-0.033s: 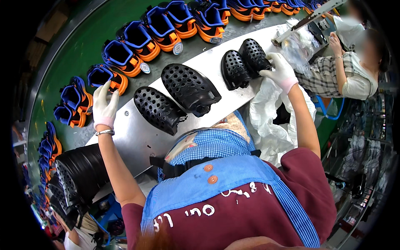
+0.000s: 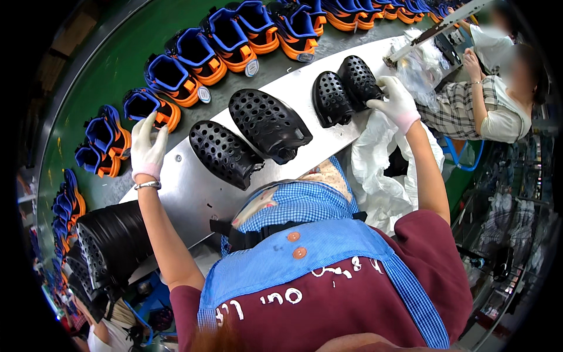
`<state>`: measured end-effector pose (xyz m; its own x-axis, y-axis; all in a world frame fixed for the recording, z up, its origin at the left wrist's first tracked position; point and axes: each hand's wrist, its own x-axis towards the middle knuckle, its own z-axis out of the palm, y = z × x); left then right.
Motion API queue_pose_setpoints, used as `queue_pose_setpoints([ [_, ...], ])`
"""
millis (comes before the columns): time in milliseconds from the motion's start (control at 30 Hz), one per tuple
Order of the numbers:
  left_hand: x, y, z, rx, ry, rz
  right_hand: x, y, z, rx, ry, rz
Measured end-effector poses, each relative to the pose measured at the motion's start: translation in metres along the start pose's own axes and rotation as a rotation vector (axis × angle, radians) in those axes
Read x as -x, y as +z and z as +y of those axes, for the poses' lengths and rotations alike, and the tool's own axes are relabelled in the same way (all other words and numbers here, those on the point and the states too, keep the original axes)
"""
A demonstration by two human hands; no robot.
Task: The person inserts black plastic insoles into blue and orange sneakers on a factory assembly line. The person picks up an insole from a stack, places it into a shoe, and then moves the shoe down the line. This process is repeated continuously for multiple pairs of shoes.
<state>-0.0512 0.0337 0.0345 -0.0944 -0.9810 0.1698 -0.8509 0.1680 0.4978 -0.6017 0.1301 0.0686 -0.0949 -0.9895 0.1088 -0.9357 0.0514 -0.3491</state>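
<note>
My left hand (image 2: 149, 148), in a white glove, has its fingers apart over the near side of a black, blue and orange shoe (image 2: 141, 105). Whether the fingertips touch that shoe I cannot tell. My right hand (image 2: 399, 105), gloved too, has thumb and forefinger around the end of a black perforated plastic shoe insert (image 2: 359, 76). Beside that one lies a second insert (image 2: 332, 97) on the metal shelf (image 2: 182, 193). Between my hands rest a larger insert (image 2: 264, 120) and another insert (image 2: 224, 152), both with round holes.
A curved row of matching shoes (image 2: 226, 38) stands on the green surface (image 2: 111, 58). Stacked black inserts (image 2: 114, 240) lie at the left, below my left forearm. A white plastic bag (image 2: 375, 170) hangs open under my right arm. A painted metal post (image 2: 431, 32) and a seated person (image 2: 492, 100) are at right.
</note>
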Motion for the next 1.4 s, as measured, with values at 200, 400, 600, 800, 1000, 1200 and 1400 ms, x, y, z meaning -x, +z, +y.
queue_pose_setpoints([
  [200, 0.004, 0.001, -0.003, 0.063, -0.067, -0.007, 0.009, 0.031, -0.012, 0.16, 0.168, 0.158],
  [400, 0.006, 0.002, -0.004, 0.076, -0.076, 0.018, 0.008, 0.044, -0.017, 0.068, 0.23, 0.324],
  [600, 0.008, 0.003, -0.002, 0.072, -0.097, 0.018, 0.013, 0.05, -0.022, 0.205, 0.211, 0.397],
  [800, 0.008, -0.005, -0.002, 0.067, -0.082, 0.021, 0.024, 0.022, -0.023, 0.041, 0.203, 0.411],
  [1000, 0.001, -0.03, 0.025, 0.11, -0.012, 0.309, 0.004, -0.03, -0.105, -0.196, -0.013, 0.321],
  [1200, 0.009, -0.05, 0.105, 1.452, 0.139, -0.404, -0.031, -0.022, -0.266, -0.349, -0.585, -0.142],
  [1400, 0.029, -0.039, 0.056, 1.635, -0.151, -0.137, -0.052, 0.011, -0.364, -0.272, -0.577, -0.481],
])
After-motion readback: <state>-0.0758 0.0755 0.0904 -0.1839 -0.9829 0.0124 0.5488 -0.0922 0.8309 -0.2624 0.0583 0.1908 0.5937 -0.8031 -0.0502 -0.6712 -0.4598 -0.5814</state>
